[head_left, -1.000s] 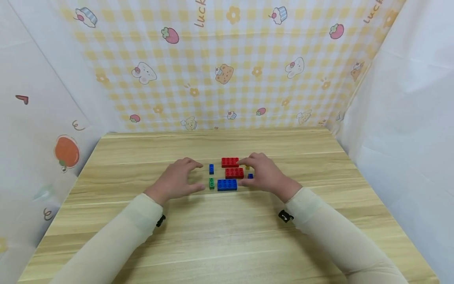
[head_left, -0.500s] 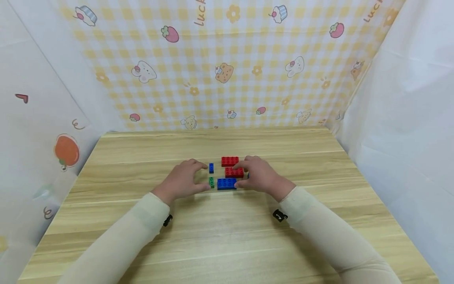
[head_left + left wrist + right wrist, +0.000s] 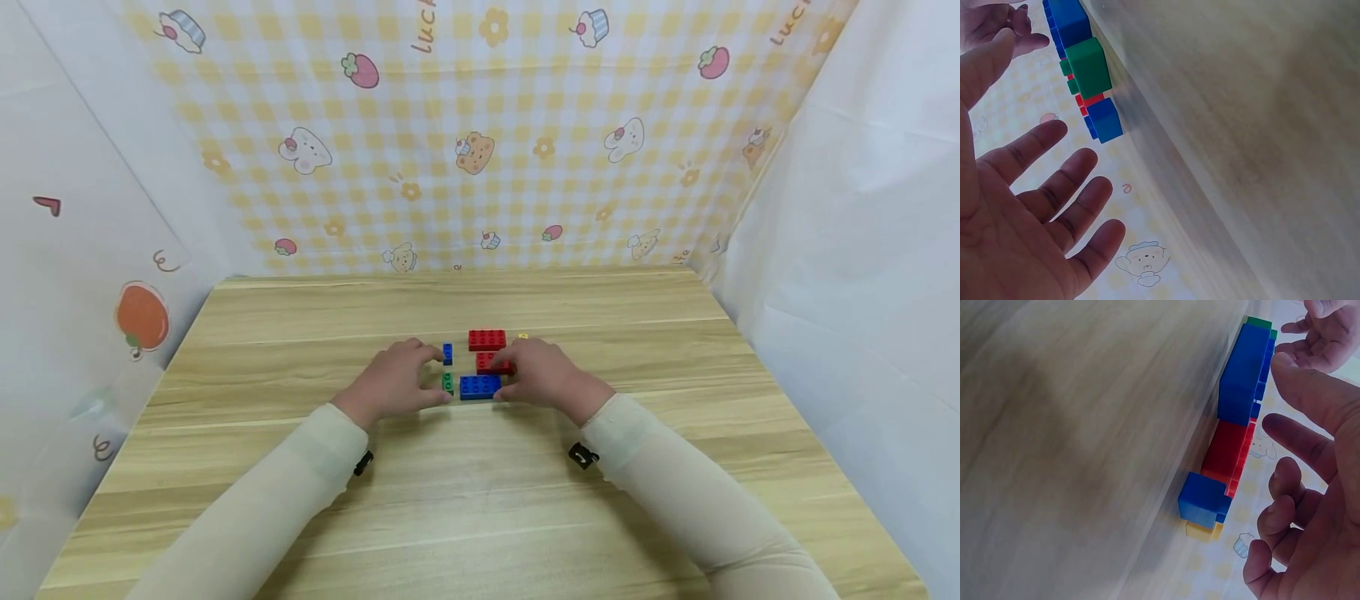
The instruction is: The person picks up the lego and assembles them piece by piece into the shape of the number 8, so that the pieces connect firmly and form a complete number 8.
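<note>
Several toy building bricks stand on the wooden table. My left hand (image 3: 393,379) is beside the small green brick (image 3: 447,382) and a small blue brick (image 3: 447,354). Its fingers are spread and hold nothing in the left wrist view. Over the right ends of the large blue brick (image 3: 480,387) and the nearer red brick (image 3: 487,361) hovers my right hand (image 3: 543,375). Loosely bent, its fingers are apart from the bricks in the right wrist view. That view also has another small blue brick (image 3: 1202,499), hidden by the hand in the head view.
Behind lies a second red brick (image 3: 487,339). A yellow brick (image 3: 522,337) peeks out past the right hand. The wooden table (image 3: 480,500) meets a yellow checked cloth (image 3: 510,200) at the back, and white cloths hang at both sides.
Both hands have moved inward, the left one rightward to the green brick and the right one leftward over the large bricks. The bricks stay where they were.
</note>
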Demonstrator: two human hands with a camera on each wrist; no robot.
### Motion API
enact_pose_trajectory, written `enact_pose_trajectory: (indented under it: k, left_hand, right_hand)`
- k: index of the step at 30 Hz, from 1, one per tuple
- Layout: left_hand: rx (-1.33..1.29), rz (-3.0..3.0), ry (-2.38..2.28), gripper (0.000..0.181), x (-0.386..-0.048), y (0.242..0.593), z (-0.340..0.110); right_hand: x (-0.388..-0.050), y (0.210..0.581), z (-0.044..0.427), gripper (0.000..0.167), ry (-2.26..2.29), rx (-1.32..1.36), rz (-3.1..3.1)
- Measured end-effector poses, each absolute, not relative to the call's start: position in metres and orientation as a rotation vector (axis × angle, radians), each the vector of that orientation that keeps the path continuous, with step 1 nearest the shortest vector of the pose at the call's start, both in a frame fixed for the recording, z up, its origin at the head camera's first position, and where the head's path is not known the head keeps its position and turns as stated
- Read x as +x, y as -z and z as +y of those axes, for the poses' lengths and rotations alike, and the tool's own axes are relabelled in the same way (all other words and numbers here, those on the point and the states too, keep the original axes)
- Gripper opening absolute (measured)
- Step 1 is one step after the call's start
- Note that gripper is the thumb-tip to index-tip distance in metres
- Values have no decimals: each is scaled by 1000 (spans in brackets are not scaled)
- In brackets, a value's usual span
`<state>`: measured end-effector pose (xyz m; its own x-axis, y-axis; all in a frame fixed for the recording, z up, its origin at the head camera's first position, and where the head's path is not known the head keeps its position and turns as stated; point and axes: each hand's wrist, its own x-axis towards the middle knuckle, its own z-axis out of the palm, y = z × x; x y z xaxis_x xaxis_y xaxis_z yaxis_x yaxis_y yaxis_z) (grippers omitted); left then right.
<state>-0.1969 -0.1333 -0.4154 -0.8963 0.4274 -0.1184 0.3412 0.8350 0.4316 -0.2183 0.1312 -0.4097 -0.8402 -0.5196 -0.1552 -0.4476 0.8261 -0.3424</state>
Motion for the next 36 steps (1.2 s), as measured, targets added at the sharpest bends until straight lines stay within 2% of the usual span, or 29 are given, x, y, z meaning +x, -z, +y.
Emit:
enact_pose_trajectory:
  k: [16, 36]
  left_hand:
    - [560, 2779, -557, 53, -202, 417, -124]
    - [488, 2769, -495, 42, -211, 423, -111]
  right_hand:
    - [-222, 417, 125, 32, 326, -692, 2783]
    - [-222, 418, 121, 32, 341, -617, 2757]
